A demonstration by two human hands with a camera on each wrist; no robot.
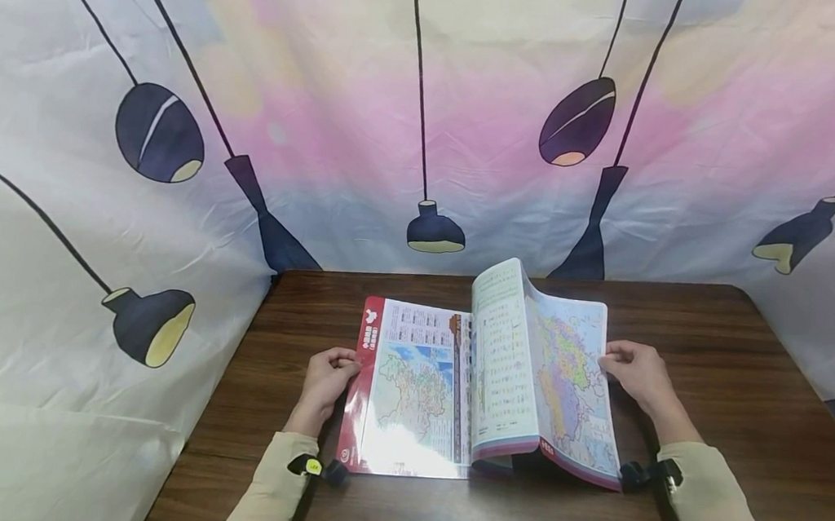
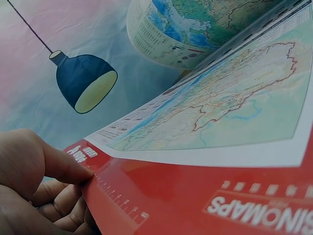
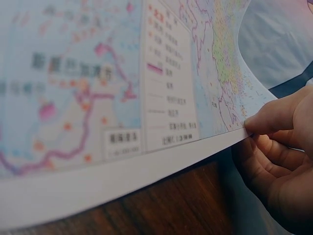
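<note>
Holding atlas [image 2: 205, 196], cover marked SINOMAPS

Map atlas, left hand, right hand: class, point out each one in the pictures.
map atlas [image 1: 410, 391], head view, on the flat left-hand map page.
left hand [image 1: 327, 378], head view, on the back of the hand at the red edge.
right hand [image 1: 635, 374], head view, on the knuckles beside the lifted page.

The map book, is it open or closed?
Open. The map book lies spread on the table, one page arched up mid-turn, both hands pinching its outer edges.
</note>
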